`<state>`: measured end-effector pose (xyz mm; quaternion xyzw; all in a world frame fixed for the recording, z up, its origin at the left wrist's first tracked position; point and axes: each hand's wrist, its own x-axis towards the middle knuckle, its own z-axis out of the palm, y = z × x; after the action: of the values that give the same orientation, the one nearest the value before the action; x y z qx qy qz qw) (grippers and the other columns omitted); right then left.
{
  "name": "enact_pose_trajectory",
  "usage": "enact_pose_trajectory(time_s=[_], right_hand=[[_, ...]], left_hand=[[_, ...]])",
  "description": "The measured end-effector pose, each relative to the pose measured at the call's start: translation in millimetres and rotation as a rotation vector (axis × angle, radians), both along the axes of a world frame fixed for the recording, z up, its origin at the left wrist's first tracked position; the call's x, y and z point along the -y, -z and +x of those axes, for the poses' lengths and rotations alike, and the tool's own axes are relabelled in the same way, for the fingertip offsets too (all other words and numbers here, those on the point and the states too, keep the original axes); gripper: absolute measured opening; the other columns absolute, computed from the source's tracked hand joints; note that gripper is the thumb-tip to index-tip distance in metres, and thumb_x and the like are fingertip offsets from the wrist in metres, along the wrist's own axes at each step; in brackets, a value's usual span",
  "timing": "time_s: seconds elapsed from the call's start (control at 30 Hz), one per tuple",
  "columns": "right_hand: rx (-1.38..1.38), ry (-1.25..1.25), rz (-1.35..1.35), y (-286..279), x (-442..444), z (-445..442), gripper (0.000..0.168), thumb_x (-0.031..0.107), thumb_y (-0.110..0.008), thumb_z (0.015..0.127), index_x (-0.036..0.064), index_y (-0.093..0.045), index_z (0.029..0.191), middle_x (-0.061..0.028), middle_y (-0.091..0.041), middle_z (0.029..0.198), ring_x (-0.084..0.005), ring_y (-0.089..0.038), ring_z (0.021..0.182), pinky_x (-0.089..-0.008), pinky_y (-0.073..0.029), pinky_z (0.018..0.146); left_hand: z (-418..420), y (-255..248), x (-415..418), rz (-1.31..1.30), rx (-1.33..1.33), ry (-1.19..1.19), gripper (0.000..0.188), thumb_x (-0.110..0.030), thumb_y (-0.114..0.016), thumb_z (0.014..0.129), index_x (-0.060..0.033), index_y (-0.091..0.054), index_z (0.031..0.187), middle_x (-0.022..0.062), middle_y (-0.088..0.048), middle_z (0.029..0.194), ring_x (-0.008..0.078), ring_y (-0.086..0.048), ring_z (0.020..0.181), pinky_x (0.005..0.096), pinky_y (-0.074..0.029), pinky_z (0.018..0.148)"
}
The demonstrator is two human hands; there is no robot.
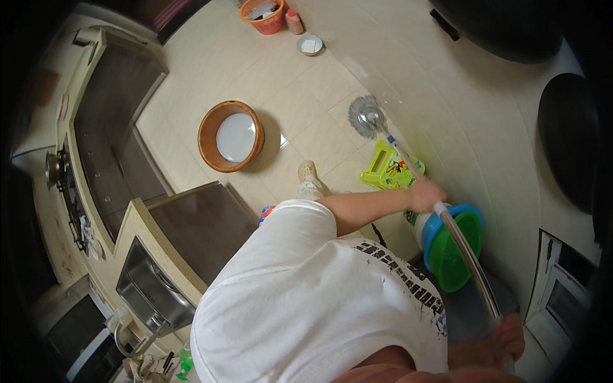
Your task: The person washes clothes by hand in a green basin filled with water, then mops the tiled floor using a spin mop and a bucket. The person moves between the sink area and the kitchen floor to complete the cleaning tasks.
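A mop with grey strands and a round shiny head rests on the tiled floor near the wall. Its metal handle slants down to the right. My left hand is closed around the handle partway along, above a yellow-green plastic stool with printed pictures. Nearer the upper end, at the lower right, my right hand grips it too, somewhat blurred. A green basin and a blue basin lie partly behind the handle. A brown wooden tub with a whitish bottom or liquid stands on the floor to the left.
A kitchen counter with a steel sink and a gas hob runs along the left. At the far wall stand an orange basket, a pink bottle and a small bowl. Dark pans hang on the right wall.
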<state>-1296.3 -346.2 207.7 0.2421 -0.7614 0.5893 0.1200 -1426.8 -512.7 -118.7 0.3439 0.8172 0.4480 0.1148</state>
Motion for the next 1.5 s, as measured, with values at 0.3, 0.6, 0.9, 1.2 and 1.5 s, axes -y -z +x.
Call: enact_pose_trajectory(time_s=[0.3,0.6,0.9,1.2,1.5], right_hand=[[0.076,-0.309,-0.157,-13,-7,-42,0.027,0.03,-0.052,0.075,0.017,-0.038,0.055,0.0045,-0.039,0.048,-0.0122,-0.04,0.045,-0.0288,-0.027,0.051],[0.499,-0.585,-0.479,57,52,-105,0.026,0.031,-0.052,0.075,0.014,-0.037,0.06,0.0042,-0.04,0.047,-0.0108,-0.038,0.043,-0.0281,-0.029,0.053],[0.539,-0.632,-0.445,99,139,-101,0.029,0.034,-0.054,0.075,0.011,-0.038,0.066,0.0003,-0.041,0.047,-0.0137,-0.041,0.047,-0.0317,-0.034,0.06],[0.517,-0.686,-0.38,84,171,-115,0.026,0.031,-0.053,0.075,0.011,-0.037,0.068,-0.0008,-0.044,0.052,-0.0144,-0.044,0.052,-0.0315,-0.034,0.063],[0.323,-0.592,-0.177,52,299,-123,0.049,0.045,-0.062,0.074,0.002,-0.046,0.09,-0.0126,-0.055,0.082,-0.0224,-0.054,0.079,-0.0382,-0.041,0.074]], left_hand=[[62,-25,60,0.027,0.205,-0.153,0.025,-0.028,-0.064,0.072,-0.0152,-0.051,0.089,0.0053,-0.057,0.084,0.0269,-0.054,0.089,0.0501,-0.038,0.072],[125,12,137,-0.087,0.352,-0.516,0.027,-0.023,-0.067,0.069,-0.0152,-0.051,0.089,0.0048,-0.057,0.083,0.0262,-0.054,0.088,0.0441,-0.037,0.075],[160,38,207,-0.166,0.324,-0.904,0.023,-0.016,-0.068,0.066,-0.014,-0.052,0.083,0.0035,-0.057,0.082,0.0239,-0.054,0.087,0.0399,-0.034,0.078],[155,4,252,-0.217,0.286,-0.871,0.012,-0.015,-0.063,0.066,-0.0138,-0.056,0.075,0.0064,-0.06,0.072,0.0293,-0.057,0.073,0.0397,-0.041,0.068],[161,-18,354,-0.051,0.254,-0.995,0.016,-0.016,-0.067,0.068,-0.0079,-0.055,0.076,0.0114,-0.059,0.073,0.0306,-0.056,0.072,0.0383,-0.044,0.064]])
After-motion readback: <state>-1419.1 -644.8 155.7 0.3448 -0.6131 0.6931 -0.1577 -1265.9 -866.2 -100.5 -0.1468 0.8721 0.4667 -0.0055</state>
